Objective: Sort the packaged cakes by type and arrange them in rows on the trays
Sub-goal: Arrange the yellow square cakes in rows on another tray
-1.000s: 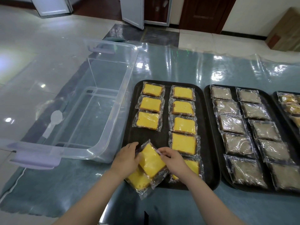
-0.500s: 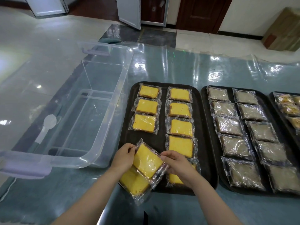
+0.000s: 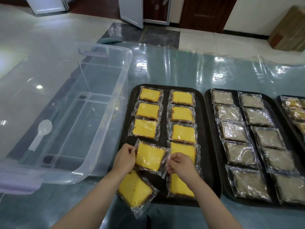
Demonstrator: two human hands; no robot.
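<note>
Left hand point(image 3: 124, 158) & right hand point(image 3: 179, 164) pinch yellow cake pkt point(image 3: 149, 157) btwn them.

Bin point(image 3: 115, 103) left of first tray point(image 3: 204, 129); second tray point(image 3: 214, 162) to its right.

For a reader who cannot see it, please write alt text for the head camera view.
Two bare hands, left hand and right hand, pinch the wrapper edges of a packaged yellow cake over the left black tray, which holds two rows of yellow cakes. Another yellow cake overhangs the tray's near edge. Beside it are a tray of brown cakes and a clear plastic bin.
</note>
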